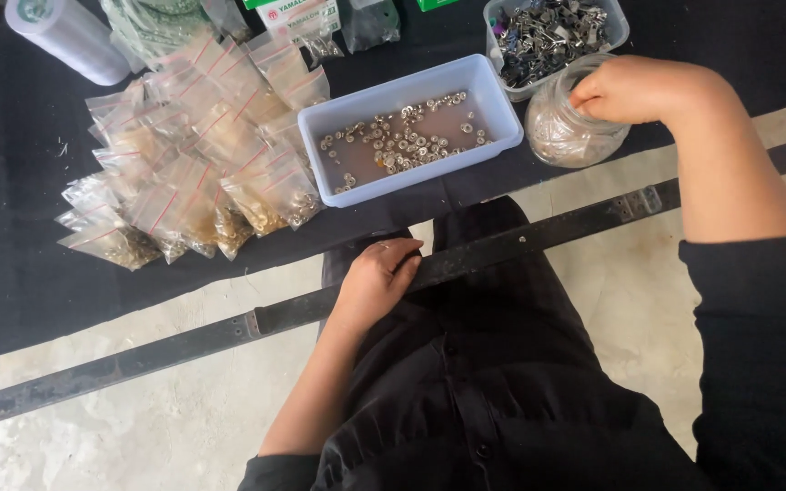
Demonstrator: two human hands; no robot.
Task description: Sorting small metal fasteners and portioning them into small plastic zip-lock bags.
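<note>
Fingers point(593, 91) of our right hand point(634, 89) are bunched together and dipped into the mouth of a clear glass jar point(568, 132) at the far right; whether they pinch anything we cannot tell, since the knuckles hide the tips. That jar stands on the black cloth point(20, 264) and looks filled with small pale pieces, though the glass is too hazy for us to be sure what they are. Our left hand point(377, 277) lies near us, palm down, its fingers loosely curled over a long dark metal bar point(539, 238) that runs slantwise from the near left to the far right across our lap; it grips nothing else. Just left of the jar, and touching or almost touching it, sits a pale blue rectangular tray point(488, 86) with a scatter of small silver rings and caps on its floor. Behind the jar, farther away, a second clear tub point(613, 32) holds a heap of dark metal clips. To the left of the blue tray a spread of little zip bags point(193, 164) with red seal lines, each holding small metal parts, covers the cloth. At the far left corner a white roll point(65, 36) lies on its side.
</note>
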